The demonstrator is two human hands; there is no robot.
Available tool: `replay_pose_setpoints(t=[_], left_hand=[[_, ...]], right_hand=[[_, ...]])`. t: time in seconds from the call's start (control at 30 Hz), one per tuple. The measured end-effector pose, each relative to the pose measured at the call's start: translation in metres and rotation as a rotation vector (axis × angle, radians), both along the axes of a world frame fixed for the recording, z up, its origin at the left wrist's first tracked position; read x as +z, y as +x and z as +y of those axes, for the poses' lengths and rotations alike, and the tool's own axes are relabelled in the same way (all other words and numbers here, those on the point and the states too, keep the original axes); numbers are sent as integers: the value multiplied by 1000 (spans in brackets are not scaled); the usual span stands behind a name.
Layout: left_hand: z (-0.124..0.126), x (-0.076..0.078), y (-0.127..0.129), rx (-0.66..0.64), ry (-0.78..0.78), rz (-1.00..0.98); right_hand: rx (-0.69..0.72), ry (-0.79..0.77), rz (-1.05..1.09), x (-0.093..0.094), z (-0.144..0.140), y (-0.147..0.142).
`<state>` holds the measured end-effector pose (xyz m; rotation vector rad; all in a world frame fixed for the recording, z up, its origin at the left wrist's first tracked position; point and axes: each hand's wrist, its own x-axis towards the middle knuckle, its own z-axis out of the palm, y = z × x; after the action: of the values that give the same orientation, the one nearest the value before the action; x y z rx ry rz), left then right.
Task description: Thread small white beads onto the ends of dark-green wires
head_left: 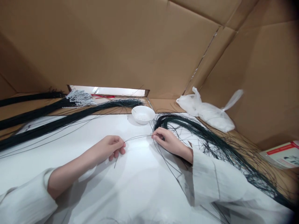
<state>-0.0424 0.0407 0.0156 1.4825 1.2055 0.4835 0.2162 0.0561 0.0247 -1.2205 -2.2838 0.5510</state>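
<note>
Between my two hands runs a thin dark cord (137, 136), doubled into two strands. My left hand (114, 147) pinches it between thumb and forefinger, and a short loose end hangs below the fingers. My right hand (164, 139) pinches the same cord at its other side, with strands trailing down towards my sleeve. Right behind the right hand lies a thick bundle of dark cords (193, 124), curving away to the right. A small white bowl (143, 115) stands just beyond the hands; its contents are too small to make out.
Further dark cord bundles (58, 121) lie at the left, one ending in many white-wrapped tips (79, 98). A red strip (102, 96) lies near the slot in the cardboard wall (112, 46). White plastic bags (210, 113) and a printed packet (283, 154) rest at the right.
</note>
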Motion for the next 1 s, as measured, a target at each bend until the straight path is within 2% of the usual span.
replay_pose_setpoints(t=[0.1, 0.2, 0.33, 0.43, 0.5, 0.57, 0.73, 1.0], left_hand=[[-5, 0, 4, 121, 247, 149], [-12, 3, 6, 135, 564, 379], [-20, -2, 7, 7, 869, 557], [-21, -15, 6, -140, 1164, 658], [-21, -21, 5, -203, 1302, 697], [-21, -24, 5, -229, 1356, 710], [-23, -23, 6, -277, 1360, 746], [-17, -26, 3, -228, 1327, 705]], right_hand=[[-5, -25, 10, -1, 1, 0], [35, -185, 70, 0, -1, 0], [118, -466, 201, 5, -7, -5], [156, -581, 272, 10, -13, -15], [190, -636, 281, 14, -15, -25], [223, -677, 265, 16, -15, -36], [260, -743, 287, 11, -11, -53], [132, -806, 477, -8, -5, -47]])
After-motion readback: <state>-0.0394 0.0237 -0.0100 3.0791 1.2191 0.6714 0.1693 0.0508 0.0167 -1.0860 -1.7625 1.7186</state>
